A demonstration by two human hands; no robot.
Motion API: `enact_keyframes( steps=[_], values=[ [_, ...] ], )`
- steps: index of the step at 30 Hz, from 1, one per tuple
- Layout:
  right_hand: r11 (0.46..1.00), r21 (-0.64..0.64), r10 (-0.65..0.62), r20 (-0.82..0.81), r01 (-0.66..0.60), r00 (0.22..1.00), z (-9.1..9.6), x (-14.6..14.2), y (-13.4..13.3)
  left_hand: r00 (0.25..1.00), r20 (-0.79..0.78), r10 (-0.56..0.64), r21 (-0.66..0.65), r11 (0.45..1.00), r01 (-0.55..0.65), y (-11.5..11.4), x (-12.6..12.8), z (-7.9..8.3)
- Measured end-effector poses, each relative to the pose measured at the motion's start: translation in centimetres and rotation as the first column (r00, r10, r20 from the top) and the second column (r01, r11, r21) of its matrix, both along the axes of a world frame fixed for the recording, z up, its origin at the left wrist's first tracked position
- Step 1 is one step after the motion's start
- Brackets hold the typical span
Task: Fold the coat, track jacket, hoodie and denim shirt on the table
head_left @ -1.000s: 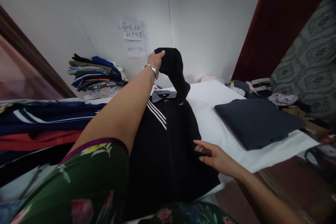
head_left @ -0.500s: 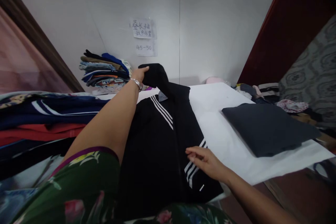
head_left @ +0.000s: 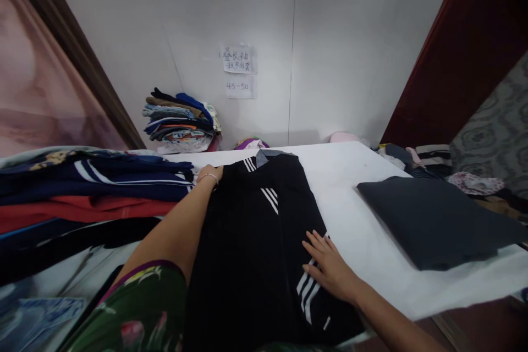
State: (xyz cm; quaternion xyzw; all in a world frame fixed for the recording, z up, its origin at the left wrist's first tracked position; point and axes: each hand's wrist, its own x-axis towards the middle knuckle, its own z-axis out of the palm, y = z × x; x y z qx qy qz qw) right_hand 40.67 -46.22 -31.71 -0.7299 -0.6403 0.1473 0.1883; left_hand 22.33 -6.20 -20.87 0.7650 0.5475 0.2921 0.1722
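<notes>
A black jacket (head_left: 247, 253) with white triple stripes and a grey inner collar lies on the white table in front of me. One sleeve is folded across its upper part. My left hand (head_left: 209, 175), a bracelet on its wrist, is closed on the sleeve's end at the jacket's upper left edge. Flat on the right side of the jacket, beside the lower stripes, rests my right hand (head_left: 325, 264) with fingers spread.
A dark grey folded garment (head_left: 437, 220) lies on the white table (head_left: 342, 176) to the right. Piled clothes (head_left: 94, 187) stand at the left, and a folded stack (head_left: 181, 121) is by the wall. More clothes (head_left: 433, 159) lie at the far right.
My left hand has brought the raised sleeve down and across to the jacket's left edge. My right hand has flattened onto the jacket. The view has shifted slightly.
</notes>
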Motion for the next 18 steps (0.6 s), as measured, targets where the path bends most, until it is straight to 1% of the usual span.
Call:
enact_keyframes(
  steps=[2,3,6,8,10,12,13,14,15,18],
  values=[
    [0.999,0.042,-0.007,0.005,0.007,1.000,0.5,-0.1,0.5,0.995,-0.103,0.002,0.035,0.999,0.001,-0.6,1.5,-0.5],
    [0.998,0.061,-0.006,0.017,0.005,1.000,0.5,-0.2,0.8,0.989,-0.144,-0.024,0.049,0.998,0.031,-1.0,2.6,-0.8],
    [0.997,0.074,0.036,0.033,-0.039,0.999,0.0,-0.8,1.6,0.946,-0.267,-0.186,0.068,0.975,0.211,-2.8,6.6,-1.7],
    [0.995,0.069,0.071,0.020,-0.072,0.997,-0.7,-1.1,1.9,0.895,-0.332,-0.299,0.059,0.940,0.336,-4.6,9.4,-2.7],
    [0.994,0.081,0.074,0.003,-0.074,0.997,-1.2,-1.3,1.9,0.830,-0.384,-0.406,0.040,0.890,0.454,-6.5,12.0,-3.8],
    [0.994,0.094,0.064,-0.011,-0.063,0.998,-1.4,-1.3,1.8,0.761,-0.422,-0.493,0.004,0.838,0.545,-8.1,14.1,-4.9],
    [0.994,0.095,0.063,-0.014,-0.062,0.998,-1.3,-1.3,1.8,0.734,-0.436,-0.521,-0.019,0.821,0.571,-8.6,15.0,-5.5],
    [0.994,0.091,0.066,-0.014,-0.064,0.998,-1.3,-1.3,1.8,0.717,-0.447,-0.535,-0.044,0.813,0.580,-8.8,15.7,-6.1],
    [0.994,0.086,0.070,-0.011,-0.068,0.998,-1.2,-1.3,1.7,0.711,-0.457,-0.535,-0.071,0.818,0.570,-8.8,16.2,-6.7],
    [0.994,0.071,0.083,0.000,-0.083,0.997,-1.0,-1.3,1.7,0.736,-0.485,-0.473,-0.162,0.875,0.456,-7.5,16.5,-8.5]
  ],
)
